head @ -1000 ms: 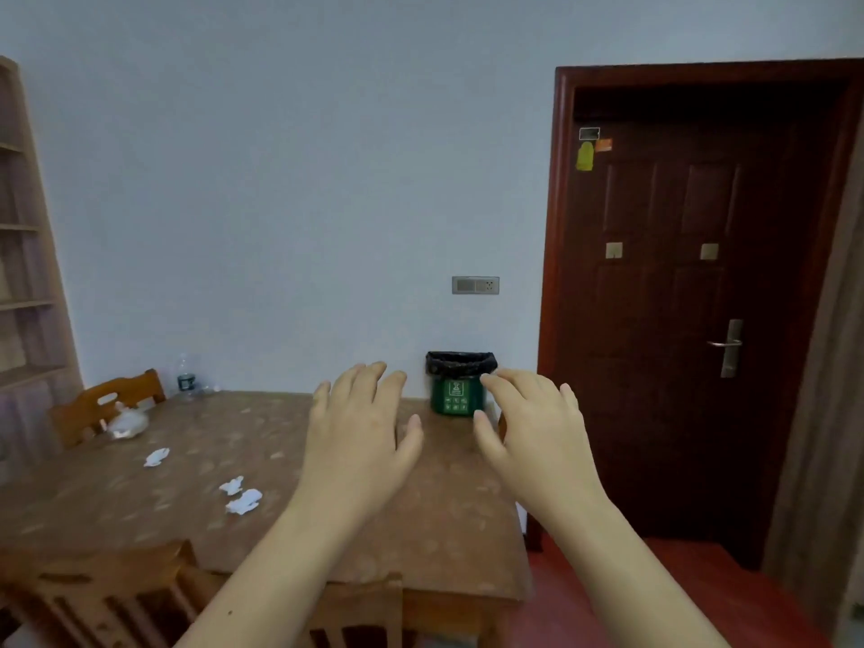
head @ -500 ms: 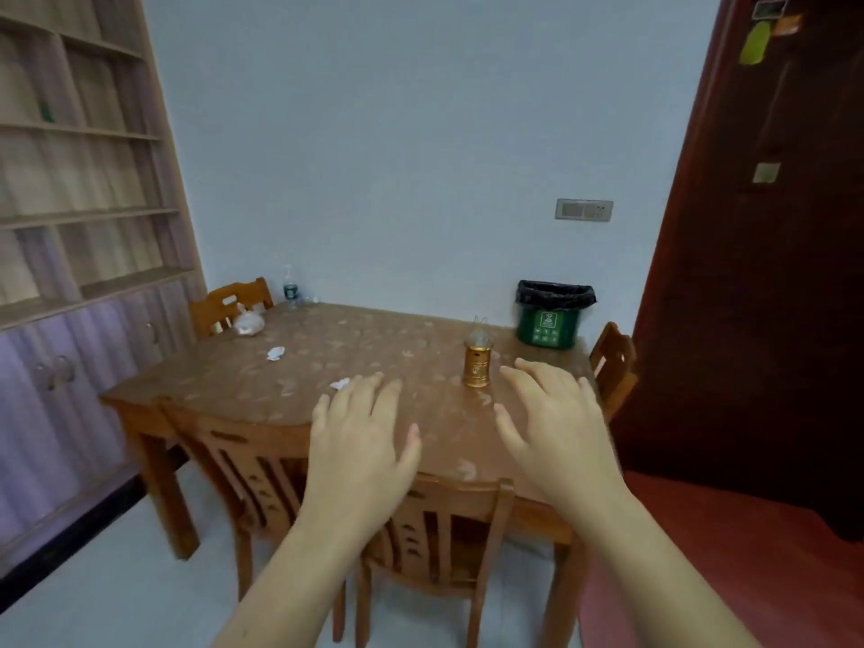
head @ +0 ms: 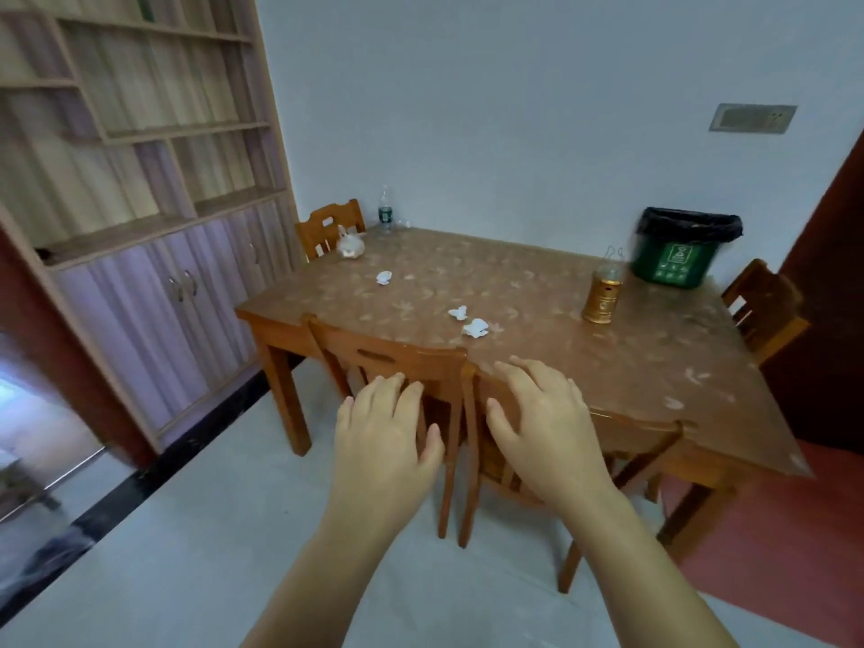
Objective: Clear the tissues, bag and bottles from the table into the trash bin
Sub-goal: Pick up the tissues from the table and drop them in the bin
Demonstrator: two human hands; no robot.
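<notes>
The view has swung left and dropped over the last second: a moment ago it faced the door and the bin, and now the whole table [head: 551,348] lies ahead with the shelving on the left. That reads as the person turning to survey the job, and nothing has been picked up yet.

The left hand [head: 383,441] and right hand [head: 542,427] are both held out flat, fingers spread, holding nothing. They hover in front of the near edge, over the backs of two chairs [head: 402,362], much as they were before, so only the head has really moved.

All the rubbish is now in sight. Two tissues [head: 470,322] lie close together near the middle of the near half, a third tissue [head: 384,277] sits towards the left edge, the bag [head: 350,245] is at the far left corner, and a bottle [head: 385,212] stands just behind it at the far edge. A gold bottle [head: 603,297] stands towards the far right, near the bin [head: 678,250], which sits at the far right corner; whether it rests on the table or behind it I cannot tell.

The pair of tissues is nearest the hands, so they look like the sensible first grab, then a carry across to the bin
</notes>
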